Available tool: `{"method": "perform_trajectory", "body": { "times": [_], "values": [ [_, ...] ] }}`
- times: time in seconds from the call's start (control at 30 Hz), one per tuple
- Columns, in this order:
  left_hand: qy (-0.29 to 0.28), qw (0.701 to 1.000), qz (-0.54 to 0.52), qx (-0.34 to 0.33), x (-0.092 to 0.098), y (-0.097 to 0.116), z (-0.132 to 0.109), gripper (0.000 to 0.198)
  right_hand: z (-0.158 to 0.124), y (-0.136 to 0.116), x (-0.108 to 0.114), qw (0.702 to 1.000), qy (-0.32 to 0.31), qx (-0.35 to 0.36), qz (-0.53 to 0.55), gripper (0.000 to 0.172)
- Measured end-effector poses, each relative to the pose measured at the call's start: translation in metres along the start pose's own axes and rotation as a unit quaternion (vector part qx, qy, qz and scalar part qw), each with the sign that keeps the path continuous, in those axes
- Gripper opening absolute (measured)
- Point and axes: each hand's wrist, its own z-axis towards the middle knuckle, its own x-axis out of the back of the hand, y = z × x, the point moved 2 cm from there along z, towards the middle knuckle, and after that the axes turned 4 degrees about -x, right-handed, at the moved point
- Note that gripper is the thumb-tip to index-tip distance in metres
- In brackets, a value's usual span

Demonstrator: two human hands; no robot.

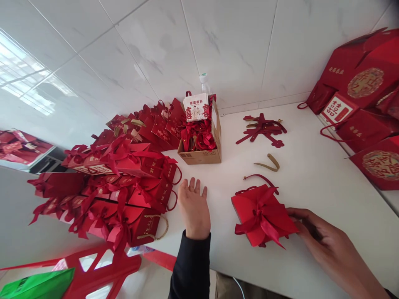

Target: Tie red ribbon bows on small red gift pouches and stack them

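A red gift box (249, 203) tied with a red ribbon bow (260, 214) sits on the white table in front of me. My right hand (324, 241) pinches its right corner between thumb and fingers. To the left of the box, my left hand (195, 207) is open above the table, fingers extended and nothing in them. A dark red strap (263, 178) lies against the far side of the box. Beyond it is a bent gold-brown strap (272, 162). The underside of the box is hidden.
A cardboard carton (199, 157) holds red ribbons and a printed white packet (196, 107). Dark red straps (262, 128) lie piled near the wall. Ribboned red boxes (146, 195) are stacked at left; larger red boxes (352, 74) stand at right. A red stool (102, 270) is below left.
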Motion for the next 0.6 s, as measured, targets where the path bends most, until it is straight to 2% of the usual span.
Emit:
{"method": "perform_trajectory", "body": {
  "times": [0.1,0.37,0.5,0.6],
  "values": [
    [0.009,1.0,-0.009,0.023,0.002,-0.002,0.001,0.013,-0.002,-0.005,-0.001,1.0,0.004,-0.018,0.016,0.048],
    [0.008,0.999,-0.032,0.014,0.011,0.002,0.013,0.012,0.0,-0.011,-0.001,0.999,0.011,-0.034,0.022,0.052],
    [0.013,0.999,-0.045,0.017,0.016,0.012,-0.002,0.01,0.001,0.0,-0.001,0.999,0.012,-0.042,0.033,0.05],
    [-0.012,0.996,-0.087,0.016,0.028,0.023,-0.018,0.026,0.002,0.006,0.0,0.999,-0.007,-0.037,0.03,0.049]
  ]
}}
